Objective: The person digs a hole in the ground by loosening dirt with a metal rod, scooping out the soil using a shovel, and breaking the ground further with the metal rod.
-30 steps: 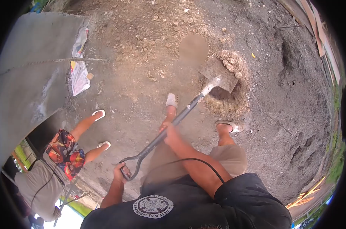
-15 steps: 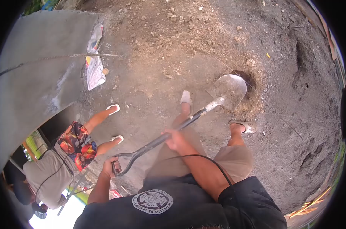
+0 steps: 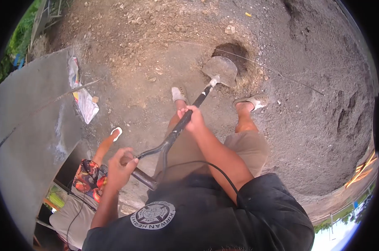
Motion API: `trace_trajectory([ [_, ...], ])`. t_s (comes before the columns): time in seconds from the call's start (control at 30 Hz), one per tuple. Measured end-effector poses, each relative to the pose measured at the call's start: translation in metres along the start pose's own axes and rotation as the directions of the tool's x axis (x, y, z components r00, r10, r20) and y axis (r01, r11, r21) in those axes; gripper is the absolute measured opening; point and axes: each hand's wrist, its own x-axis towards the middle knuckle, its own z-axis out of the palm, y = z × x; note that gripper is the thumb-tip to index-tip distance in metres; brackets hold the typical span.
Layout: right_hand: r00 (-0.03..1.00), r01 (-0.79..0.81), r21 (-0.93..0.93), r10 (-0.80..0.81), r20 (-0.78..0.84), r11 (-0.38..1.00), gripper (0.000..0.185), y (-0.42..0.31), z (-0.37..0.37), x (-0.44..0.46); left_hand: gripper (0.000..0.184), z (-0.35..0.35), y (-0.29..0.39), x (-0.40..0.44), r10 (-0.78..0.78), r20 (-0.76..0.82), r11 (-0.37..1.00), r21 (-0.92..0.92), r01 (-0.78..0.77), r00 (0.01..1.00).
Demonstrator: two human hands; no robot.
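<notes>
My right hand (image 3: 192, 119) is closed around the dark shaft of a shovel (image 3: 183, 123). At the shaft's rear end, my left hand (image 3: 121, 166) holds one end of the D-shaped handle, its thumb along the top. The shovel's dusty blade (image 3: 221, 70) lies over the near left edge of a round hole (image 3: 233, 52) in the ground. One of my shoes is left of the blade and the other stands to the right of the hole.
A thin string (image 3: 177, 41) crosses over the hole. Another person (image 3: 87, 178) stands at the lower left, beside a grey slab (image 3: 26, 113). A rod (image 3: 51, 102) and a crumpled bag (image 3: 85, 108) lie there. Rough soil (image 3: 306, 138) spreads to the right.
The shovel has turned on its shaft, and its handle now stands at another angle. My left hand has shifted its hold on the handle. The whole view has turned.
</notes>
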Motion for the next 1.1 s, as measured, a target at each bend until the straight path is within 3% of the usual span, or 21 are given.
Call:
trace_trajectory([
  [0.03, 1.0, 0.005, 0.012, -0.005, -0.026, 1.0, 0.013, -0.017, -0.005, 0.005, 0.03, 0.015, 0.041, 0.001, 0.237, 0.028, 0.934, 0.269, -0.235, 0.971],
  [0.1, 1.0, 0.005, 0.016, -0.004, -0.022, 1.0, 0.015, -0.043, -0.011, 0.0, 0.03, 0.038, 0.088, 0.008, 0.546, 0.269, 0.663, 0.44, -0.606, 0.793],
  [0.13, 1.0, 0.018, 0.032, -0.018, -0.018, 0.999, 0.013, -0.053, -0.013, -0.004, 0.03, 0.051, 0.11, 0.007, 0.639, 0.402, 0.471, 0.47, -0.746, 0.656],
  [0.23, 1.0, 0.022, 0.068, -0.021, -0.01, 0.997, 0.012, -0.087, -0.008, -0.01, 0.037, 0.097, 0.186, 0.003, 0.667, 0.654, 0.275, 0.231, -0.933, 0.358],
  [0.33, 1.0, -0.028, 0.084, 0.028, -0.003, 0.996, 0.016, -0.124, -0.003, -0.017, 0.037, 0.126, 0.217, 0.011, 0.507, 0.77, 0.096, 0.397, -0.913, 0.388],
  [0.37, 1.0, -0.02, 0.038, 0.02, 0.006, 0.999, 0.017, -0.137, -0.004, -0.019, 0.037, 0.136, 0.227, 0.017, 0.525, 0.768, 0.057, 0.398, -0.916, 0.367],
  [0.47, 0.998, 0.027, 0.125, -0.035, 0.058, 0.992, 0.017, -0.169, 0.011, -0.036, 0.037, 0.171, 0.26, 0.046, 0.576, 0.758, -0.052, 0.407, -0.912, 0.305],
  [0.53, 0.99, 0.001, 0.231, -0.033, 0.134, 0.973, 0.014, -0.197, 0.019, -0.033, 0.033, 0.202, 0.298, 0.069, 0.552, 0.758, -0.037, 0.438, -0.898, 0.348],
  [0.6, 0.97, -0.072, 0.386, -0.026, 0.242, 0.92, 0.012, -0.226, 0.025, -0.022, 0.026, 0.232, 0.341, 0.096, 0.48, 0.751, 0.033, 0.502, -0.864, 0.455],
  [0.7, 0.929, -0.016, 0.35, -0.116, 0.353, 0.937, 0.012, -0.278, 0.055, -0.029, 0.02, 0.272, 0.393, 0.146, 0.45, 0.714, 0.061, 0.575, -0.816, 0.537],
  [0.8, 0.952, 0.078, 0.494, -0.212, 0.222, 0.866, 0.015, -0.322, 0.088, 0.004, 0.022, 0.3, 0.43, 0.206, 0.489, 0.65, 0.214, 0.557, -0.802, 0.582],
  [0.87, 0.968, 0.008, 0.608, -0.159, 0.194, 0.794, 0.02, -0.351, 0.105, 0.031, 0.024, 0.317, 0.449, 0.245, 0.466, 0.643, 0.237, 0.572, -0.786, 0.608],
  [0.9, 0.974, -0.026, 0.659, -0.129, 0.184, 0.752, 0.023, -0.362, 0.111, 0.048, 0.025, 0.325, 0.452, 0.263, 0.455, 0.637, 0.247, 0.581, -0.775, 0.623],
  [1.0, 0.955, 0.024, 0.547, -0.181, 0.234, 0.837, 0.031, -0.37, 0.096, 0.096, 0.025, 0.361, 0.402, 0.305, 0.461, 0.548, 0.216, 0.694, -0.687, 0.698],
  [1.03, 0.932, -0.016, 0.605, -0.207, 0.297, 0.796, 0.036, -0.368, 0.094, 0.105, 0.024, 0.362, 0.389, 0.308, 0.497, 0.535, 0.207, 0.691, -0.692, 0.683],
  [1.1, 0.951, -0.06, 0.624, -0.145, 0.272, 0.779, 0.034, -0.341, 0.091, 0.094, 0.023, 0.352, 0.361, 0.318, 0.458, 0.512, 0.247, 0.712, -0.657, 0.727],
])
